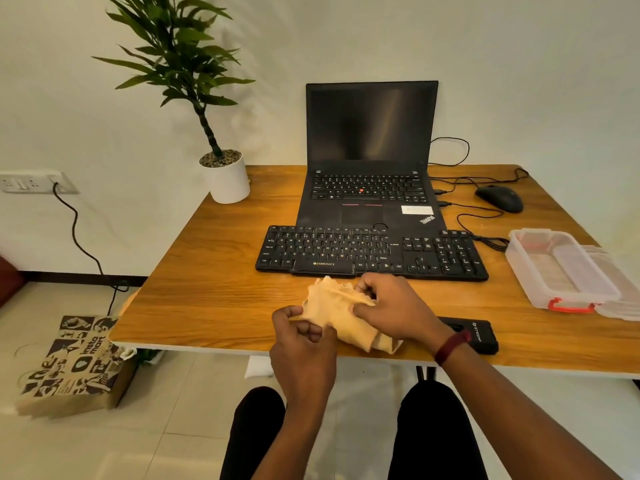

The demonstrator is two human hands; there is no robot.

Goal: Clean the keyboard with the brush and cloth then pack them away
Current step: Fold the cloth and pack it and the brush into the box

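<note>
Gripping a crumpled cloth (341, 315) at the bench (207, 271) edge, left hand (304, 336) and right hand (391, 308) pull it apart, seemingly folding or spreading it, just before the keyboard (372, 252)

1. The keyboard (372, 252) lay on the counter (207, 271), directly in front of the open laptop (370, 188) and touching its front edge.
2. The cloth (341, 313) sat near the counter's front edge, just before the keyboard, with the left hand (301, 337) at its left side and the right hand (391, 306) on its right.
3. The open container (557, 268) stood right of the keyboard, its lid (620, 285) beside it further right.
4. The mouse (498, 198) lay right of the laptop, behind the container.
5. The potted plant (225, 178) stood at the counter's rear left corner.
6. The paper bag (72, 365) stood on the floor, left of the counter.
</note>
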